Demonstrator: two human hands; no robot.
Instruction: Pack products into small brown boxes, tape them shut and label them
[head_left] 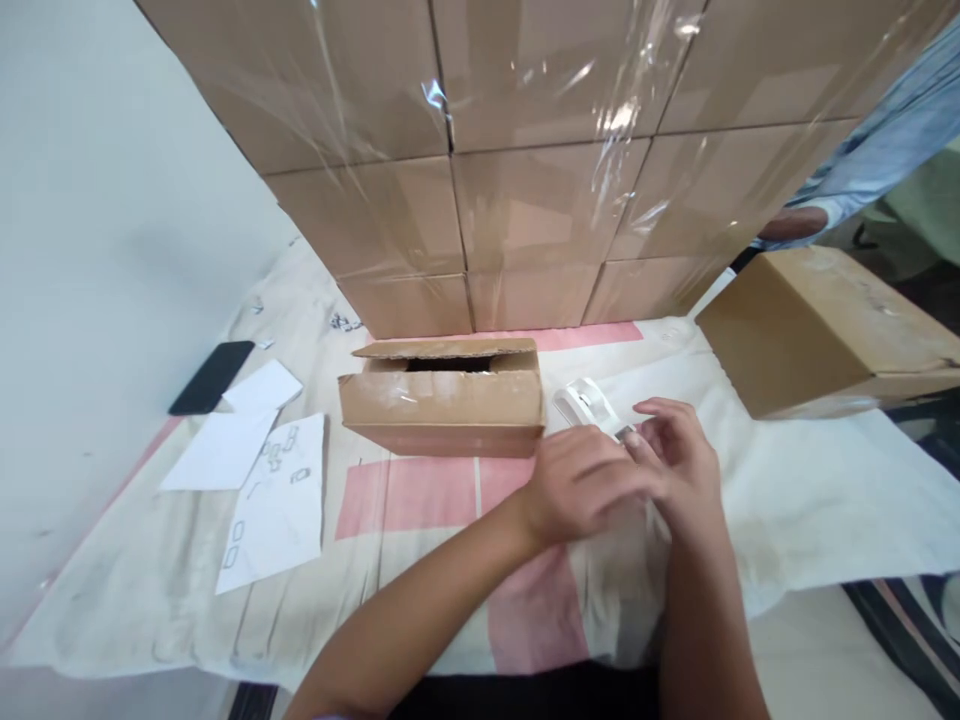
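Two hands meet over the cloth (795,490): the left hand (585,484) is palm down with bent fingers, crossing in front of the right hand (684,462), whose fingers are half curled and apart. Whether either grips anything, I cannot tell; blur and overlap hide it. Just beyond the left hand, partly covered by it, is a white device (586,402), right of a carton (442,402) with its flaps ajar. Wrapped boxes (536,225) stand behind; papers (281,510) lie left.
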